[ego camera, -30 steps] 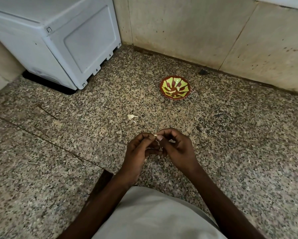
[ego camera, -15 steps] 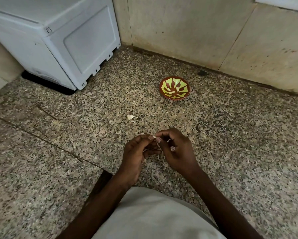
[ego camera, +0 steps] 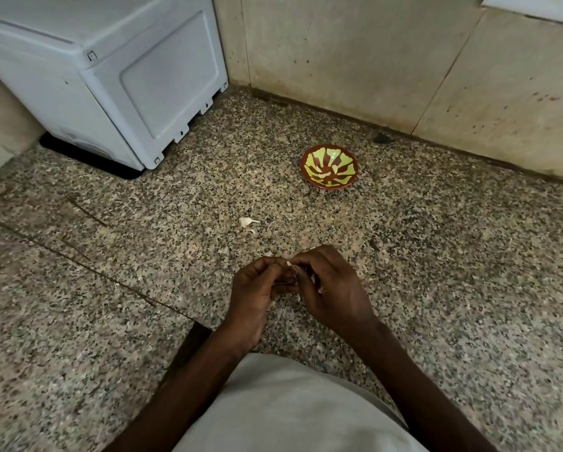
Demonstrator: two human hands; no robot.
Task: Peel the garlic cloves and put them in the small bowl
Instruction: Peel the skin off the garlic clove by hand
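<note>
While I watch through the head camera, the largest surface in view is the speckled stone floor (ego camera: 436,288), granite-like, grainy, with a thin dark crack running diagonally across its left part. Behind it stand pale, smooth wall slabs (ego camera: 338,50), stained with small dark spots. At upper left sits a white plastic appliance (ego camera: 110,76), box-shaped, with a recessed rectangular panel and notched lower edge.

A light grey garment (ego camera: 289,409) fills the bottom centre of the view.

I see the left hand (ego camera: 254,298) and the right hand (ego camera: 335,291) brought together above the floor, fingers curled inward, tips meeting. Between the fingertips both hands pinch a garlic clove (ego camera: 288,263); only a small off-white tip shows, so I cannot tell how much skin is on it.

The small bowl (ego camera: 329,167) rests on the floor well beyond the hands, near the wall. It is round and shallow, with a red-brown rim and a glossy yellow-green interior marked by radiating red-brown streaks.

Between the bowl and the hands, slightly left, lie pale garlic pieces (ego camera: 248,223), white, curled and pointed, on the floor. Whether they are skin or clove I cannot tell.
</note>
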